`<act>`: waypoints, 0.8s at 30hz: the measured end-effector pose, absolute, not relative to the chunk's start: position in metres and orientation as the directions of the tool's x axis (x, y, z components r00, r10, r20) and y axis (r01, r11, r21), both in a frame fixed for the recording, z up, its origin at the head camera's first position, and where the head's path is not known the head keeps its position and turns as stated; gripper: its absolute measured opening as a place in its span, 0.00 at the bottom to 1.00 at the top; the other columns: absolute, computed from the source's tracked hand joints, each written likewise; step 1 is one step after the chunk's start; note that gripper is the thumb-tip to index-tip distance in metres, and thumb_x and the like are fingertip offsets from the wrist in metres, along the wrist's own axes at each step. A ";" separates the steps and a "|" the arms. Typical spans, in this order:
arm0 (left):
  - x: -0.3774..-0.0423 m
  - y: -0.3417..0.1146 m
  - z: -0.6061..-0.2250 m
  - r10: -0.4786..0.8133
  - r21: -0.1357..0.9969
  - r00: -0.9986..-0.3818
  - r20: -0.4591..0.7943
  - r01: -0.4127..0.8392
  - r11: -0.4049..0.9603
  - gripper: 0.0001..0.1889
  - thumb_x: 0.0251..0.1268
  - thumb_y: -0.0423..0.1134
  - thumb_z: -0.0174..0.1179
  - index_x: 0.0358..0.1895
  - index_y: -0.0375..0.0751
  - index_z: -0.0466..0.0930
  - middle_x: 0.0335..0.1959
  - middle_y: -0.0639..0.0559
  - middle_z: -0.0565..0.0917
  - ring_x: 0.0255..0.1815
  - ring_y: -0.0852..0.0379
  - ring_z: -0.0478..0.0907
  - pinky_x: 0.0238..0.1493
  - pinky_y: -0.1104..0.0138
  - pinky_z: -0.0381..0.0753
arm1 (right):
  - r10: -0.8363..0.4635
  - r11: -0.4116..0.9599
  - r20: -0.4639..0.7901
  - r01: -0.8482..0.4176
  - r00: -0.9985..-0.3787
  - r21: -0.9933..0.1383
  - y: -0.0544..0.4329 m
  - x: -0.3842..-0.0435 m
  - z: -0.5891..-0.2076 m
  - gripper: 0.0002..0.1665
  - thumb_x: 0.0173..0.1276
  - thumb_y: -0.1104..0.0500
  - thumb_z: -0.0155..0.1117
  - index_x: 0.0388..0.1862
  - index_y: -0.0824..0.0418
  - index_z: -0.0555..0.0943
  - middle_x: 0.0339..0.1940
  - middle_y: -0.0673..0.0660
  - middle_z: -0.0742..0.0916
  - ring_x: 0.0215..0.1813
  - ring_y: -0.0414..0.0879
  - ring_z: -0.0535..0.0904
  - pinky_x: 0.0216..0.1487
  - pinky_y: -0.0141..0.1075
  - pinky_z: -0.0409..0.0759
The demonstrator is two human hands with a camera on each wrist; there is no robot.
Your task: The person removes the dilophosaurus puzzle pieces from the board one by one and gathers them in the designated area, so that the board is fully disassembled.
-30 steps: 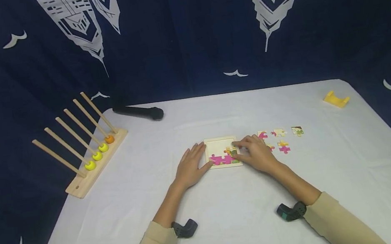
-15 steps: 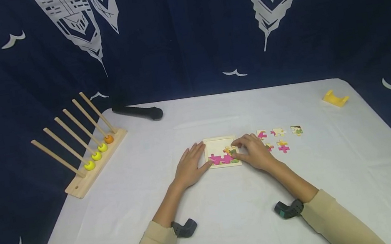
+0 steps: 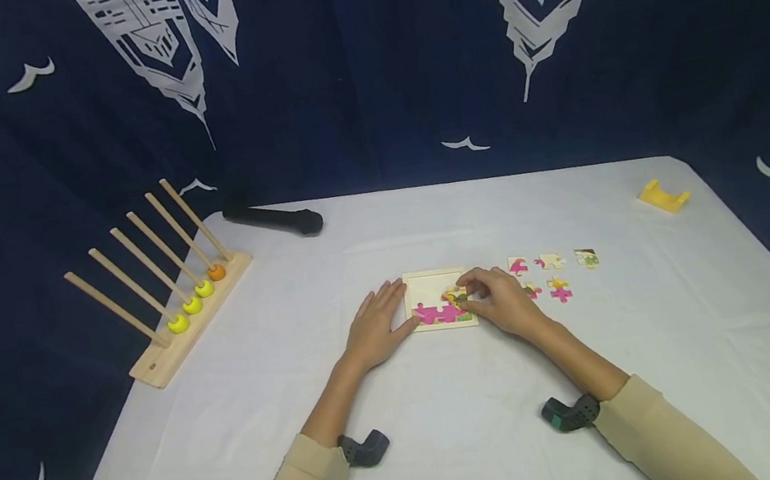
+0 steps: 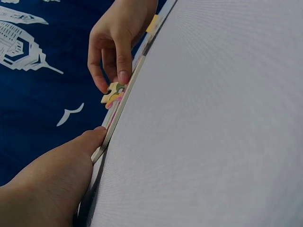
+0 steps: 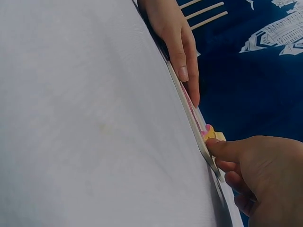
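Note:
A shallow wooden puzzle tray [image 3: 429, 283] lies mid-table, with pink puzzle pieces [image 3: 439, 313] fitted along its near side. My left hand [image 3: 378, 331] rests at the tray's left edge, fingers straight and spread, thumb near the front corner. Over the tray's right part, my right hand [image 3: 505, 303] pinches a yellow and green puzzle piece [image 4: 111, 95] between thumb and fingers. In the left wrist view that piece stands tilted above the tray rim. The right wrist view shows the right thumb partly covering it.
Several loose puzzle pieces [image 3: 560, 289] lie right of the tray, one partly behind the right hand. At the left stands a wooden peg rack [image 3: 164, 364] with yellow and orange beads. A black microphone [image 3: 277, 220] and a yellow plastic part [image 3: 663, 196] lie farther back.
The right hand's fingertips have shifted slightly, and the pinched puzzle piece appears lifted and tilted a little. The left hand stays in place at the tray.

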State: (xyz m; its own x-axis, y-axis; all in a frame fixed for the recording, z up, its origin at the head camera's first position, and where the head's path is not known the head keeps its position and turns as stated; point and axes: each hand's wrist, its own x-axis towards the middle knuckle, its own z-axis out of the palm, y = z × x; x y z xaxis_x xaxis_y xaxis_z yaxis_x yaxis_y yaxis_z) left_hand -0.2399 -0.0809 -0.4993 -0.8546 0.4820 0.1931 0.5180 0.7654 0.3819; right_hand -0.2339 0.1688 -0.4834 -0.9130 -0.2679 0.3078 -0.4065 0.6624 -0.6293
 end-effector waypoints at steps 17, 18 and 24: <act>-0.241 -0.080 -0.501 0.480 0.371 -0.858 0.185 0.513 0.774 0.36 0.66 0.59 0.48 0.69 0.38 0.58 0.71 0.48 0.58 0.72 0.53 0.49 0.71 0.59 0.44 | -0.248 0.578 0.390 -0.459 -0.887 -0.675 0.169 -0.235 -0.488 0.16 0.52 0.66 0.72 0.41 0.62 0.82 0.29 0.52 0.84 0.31 0.43 0.78 0.32 0.36 0.78; -0.241 -0.079 -0.501 0.481 0.372 -0.857 0.185 0.514 0.773 0.36 0.66 0.58 0.48 0.69 0.38 0.58 0.71 0.48 0.58 0.72 0.52 0.49 0.71 0.59 0.44 | -0.249 0.575 0.395 -0.463 -0.884 -0.674 0.170 -0.235 -0.489 0.16 0.52 0.66 0.72 0.42 0.62 0.82 0.29 0.52 0.84 0.31 0.43 0.78 0.32 0.35 0.78; -0.241 -0.079 -0.501 0.480 0.371 -0.856 0.192 0.516 0.772 0.36 0.65 0.59 0.48 0.69 0.38 0.58 0.71 0.48 0.59 0.72 0.52 0.49 0.71 0.59 0.44 | -0.254 0.574 0.425 -0.489 -0.869 -0.657 0.171 -0.236 -0.491 0.17 0.52 0.65 0.72 0.43 0.63 0.83 0.29 0.51 0.84 0.31 0.41 0.78 0.31 0.33 0.78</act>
